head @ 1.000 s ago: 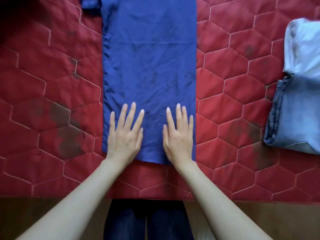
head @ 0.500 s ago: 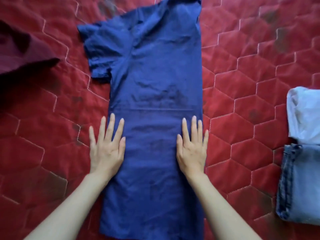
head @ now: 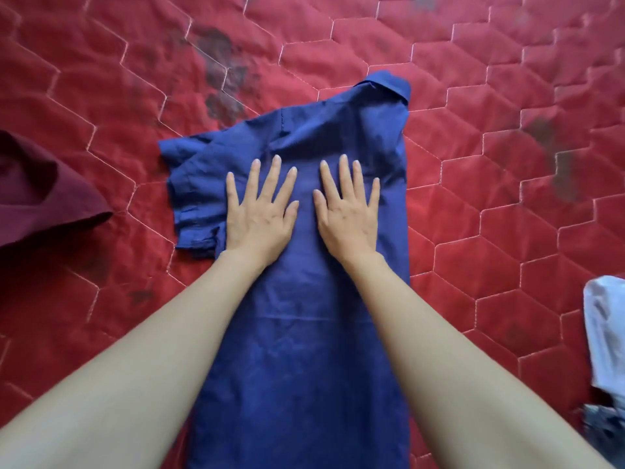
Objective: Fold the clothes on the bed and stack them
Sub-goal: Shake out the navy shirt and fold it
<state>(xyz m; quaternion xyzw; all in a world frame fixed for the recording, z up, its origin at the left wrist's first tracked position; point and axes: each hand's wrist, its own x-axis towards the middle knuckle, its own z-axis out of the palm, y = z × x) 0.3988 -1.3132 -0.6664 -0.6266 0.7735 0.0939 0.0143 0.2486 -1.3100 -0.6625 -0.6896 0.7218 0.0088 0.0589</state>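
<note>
A blue collared shirt lies lengthwise on the red quilted bed, its right side folded in to a straight edge. Its left sleeve still sticks out to the left, and the collar points away from me. My left hand and my right hand rest flat on the upper chest of the shirt, palms down, fingers spread, side by side. Neither hand grips the cloth.
A dark maroon garment lies at the left edge of the bed. A white folded garment and a bit of denim beneath it sit at the right edge. The quilt has dark stains at the top centre.
Both hands have slid up the shirt from its hem to its chest, pressing it flat, and have come closer together. The view has followed them up the bed.
</note>
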